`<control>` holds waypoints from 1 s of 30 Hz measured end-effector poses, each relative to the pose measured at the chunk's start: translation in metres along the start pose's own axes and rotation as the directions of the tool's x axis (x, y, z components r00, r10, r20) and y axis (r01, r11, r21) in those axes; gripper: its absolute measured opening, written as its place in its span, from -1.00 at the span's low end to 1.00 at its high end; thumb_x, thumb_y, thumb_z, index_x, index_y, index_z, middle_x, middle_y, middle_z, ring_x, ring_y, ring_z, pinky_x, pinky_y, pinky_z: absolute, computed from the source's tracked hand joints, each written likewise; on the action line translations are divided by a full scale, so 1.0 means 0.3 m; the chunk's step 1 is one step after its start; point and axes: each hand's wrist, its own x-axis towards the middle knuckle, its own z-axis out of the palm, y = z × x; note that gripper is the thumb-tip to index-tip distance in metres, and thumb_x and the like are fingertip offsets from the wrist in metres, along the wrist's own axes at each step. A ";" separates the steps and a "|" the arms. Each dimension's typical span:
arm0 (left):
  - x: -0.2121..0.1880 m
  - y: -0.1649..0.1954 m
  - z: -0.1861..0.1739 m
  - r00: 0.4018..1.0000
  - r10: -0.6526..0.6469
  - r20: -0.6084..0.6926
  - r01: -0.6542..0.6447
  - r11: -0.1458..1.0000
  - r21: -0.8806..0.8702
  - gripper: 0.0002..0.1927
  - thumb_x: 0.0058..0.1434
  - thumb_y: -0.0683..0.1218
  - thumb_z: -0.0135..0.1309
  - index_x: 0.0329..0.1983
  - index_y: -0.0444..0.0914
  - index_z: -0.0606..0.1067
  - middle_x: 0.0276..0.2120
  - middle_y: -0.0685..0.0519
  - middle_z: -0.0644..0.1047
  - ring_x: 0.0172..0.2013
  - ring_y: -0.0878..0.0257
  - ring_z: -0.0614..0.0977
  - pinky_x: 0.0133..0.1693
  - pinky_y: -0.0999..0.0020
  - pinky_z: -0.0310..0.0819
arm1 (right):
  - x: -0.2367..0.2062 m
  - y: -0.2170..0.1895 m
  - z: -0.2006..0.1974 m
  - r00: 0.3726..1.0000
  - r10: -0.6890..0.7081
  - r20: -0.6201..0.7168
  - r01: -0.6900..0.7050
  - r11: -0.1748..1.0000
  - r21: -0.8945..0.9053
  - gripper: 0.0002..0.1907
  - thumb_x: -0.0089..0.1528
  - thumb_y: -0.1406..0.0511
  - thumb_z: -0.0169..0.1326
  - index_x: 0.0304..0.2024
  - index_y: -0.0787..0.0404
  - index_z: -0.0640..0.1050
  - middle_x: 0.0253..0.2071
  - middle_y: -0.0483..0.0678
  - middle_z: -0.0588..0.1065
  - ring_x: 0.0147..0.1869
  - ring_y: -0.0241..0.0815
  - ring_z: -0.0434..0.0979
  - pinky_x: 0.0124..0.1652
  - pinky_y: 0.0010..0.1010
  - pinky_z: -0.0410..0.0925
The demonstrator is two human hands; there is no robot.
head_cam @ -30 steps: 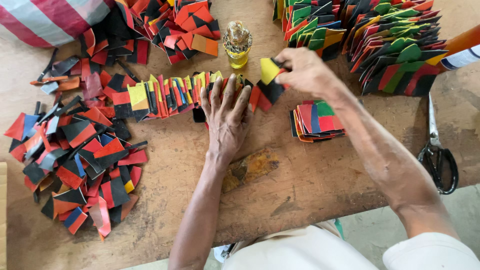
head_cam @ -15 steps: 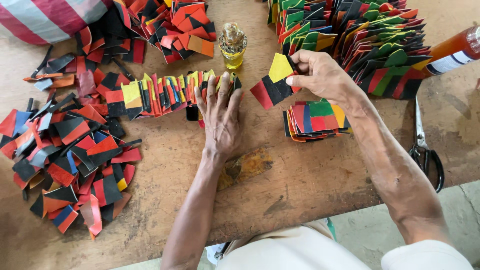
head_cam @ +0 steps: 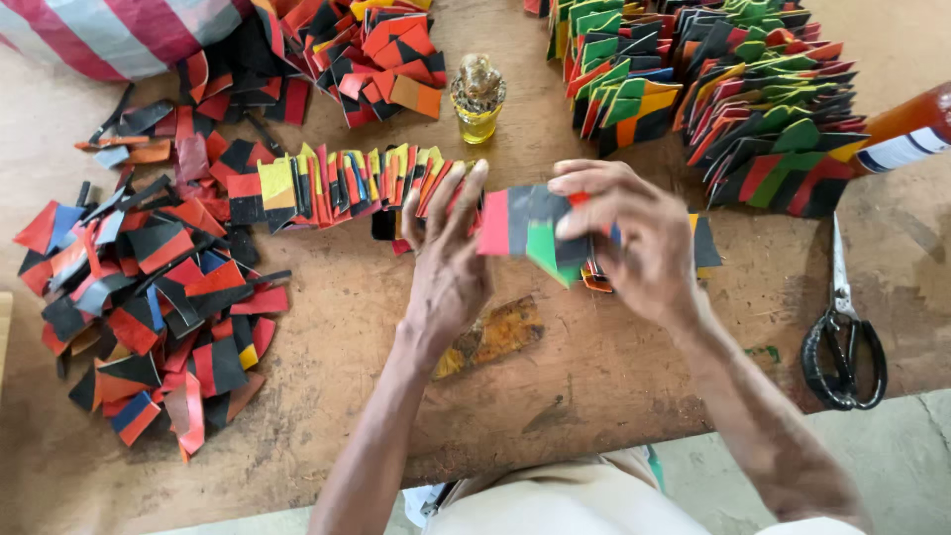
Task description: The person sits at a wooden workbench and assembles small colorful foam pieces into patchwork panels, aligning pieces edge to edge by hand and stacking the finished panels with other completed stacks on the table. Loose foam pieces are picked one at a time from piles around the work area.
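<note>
My right hand [head_cam: 634, 243] holds a folded paper piece [head_cam: 530, 230] coloured red, black and green, just above the wooden table [head_cam: 614, 386]. My left hand [head_cam: 446, 263] has its fingers spread, their tips against the piece's left edge and the right end of a row of folded pieces [head_cam: 337, 183] standing on edge. Under my right hand lies a small stack of coloured pieces [head_cam: 698, 243], mostly hidden.
A loose heap of red, black and blue pieces [head_cam: 149, 287] covers the left of the table. Folded fans of green, red and black pieces [head_cam: 733, 89] fill the far right. A small yellow glass jar [head_cam: 477, 99] stands at the back. Black scissors [head_cam: 842, 327] lie at right, beside an orange bottle [head_cam: 906, 134].
My right hand has come down and left with a piece, turning it flat toward my left hand. My left hand's fingers have lifted from the row to meet it.
</note>
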 end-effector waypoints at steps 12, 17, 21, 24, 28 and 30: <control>-0.353 -0.028 -0.146 0.664 -0.597 0.450 0.707 0.307 -0.636 -0.72 0.23 -0.28 0.25 -0.02 -0.33 0.49 -0.24 0.07 0.58 -0.22 0.43 0.58 -0.15 0.49 0.57 | -0.269 0.063 0.268 0.853 0.415 0.317 -0.486 0.852 0.193 -0.63 0.26 0.58 0.05 0.06 0.15 0.55 0.12 -0.03 0.52 0.08 -0.15 0.60 -0.05 -0.45 0.51; -0.401 -0.020 -0.147 0.638 -0.606 0.475 0.707 0.215 -0.674 -0.77 0.24 -0.29 0.19 -0.09 -0.32 0.42 -0.12 0.04 0.64 -0.13 0.45 0.61 -0.06 0.48 0.61 | -0.252 0.054 0.317 0.896 0.280 0.344 -0.313 0.949 0.042 -0.68 0.19 0.50 0.23 -0.01 0.22 0.58 0.07 0.00 0.53 0.08 -0.14 0.62 -0.03 -0.42 0.54; -0.402 -0.012 -0.139 0.625 -0.628 0.463 0.745 0.303 -0.595 -0.85 0.24 -0.32 0.16 -0.18 -0.33 0.44 -0.17 0.02 0.67 -0.13 0.41 0.63 -0.04 0.46 0.60 | -0.225 0.053 0.314 0.919 0.163 0.358 -0.177 0.984 0.004 -0.73 0.13 0.47 0.28 -0.15 0.18 0.53 0.05 -0.04 0.54 0.09 -0.07 0.58 -0.01 -0.34 0.50; -0.401 -0.021 -0.137 0.623 -0.644 0.444 0.748 0.322 -0.581 -0.91 0.27 -0.33 0.14 -0.19 -0.34 0.55 -0.15 0.04 0.68 -0.13 0.38 0.65 -0.04 0.45 0.61 | -0.205 0.052 0.289 0.899 0.138 0.417 -0.156 0.988 0.009 -0.67 0.12 0.44 0.32 -0.11 0.18 0.53 -0.04 -0.09 0.55 0.06 -0.06 0.56 -0.02 -0.31 0.47; -0.405 -0.025 -0.153 0.644 -0.641 0.418 0.738 0.378 -0.559 -0.84 0.29 -0.34 0.15 -0.09 -0.34 0.63 -0.16 0.02 0.68 -0.13 0.34 0.66 -0.04 0.43 0.59 | -0.197 0.046 0.265 0.804 0.171 0.570 -0.246 0.967 0.058 -0.67 0.19 0.51 0.23 -0.02 0.16 0.63 -0.13 -0.10 0.51 -0.05 -0.21 0.61 -0.15 -0.39 0.49; -0.400 -0.024 -0.163 0.641 -0.637 0.429 0.730 0.334 -0.596 -0.77 0.26 -0.33 0.18 -0.02 -0.35 0.61 -0.15 0.01 0.67 -0.12 0.34 0.66 -0.02 0.42 0.61 | -0.202 0.045 0.269 0.847 0.177 0.501 -0.240 0.968 0.066 -0.73 0.20 0.53 0.22 -0.09 0.16 0.66 -0.08 -0.05 0.48 -0.12 -0.25 0.58 -0.24 -0.46 0.46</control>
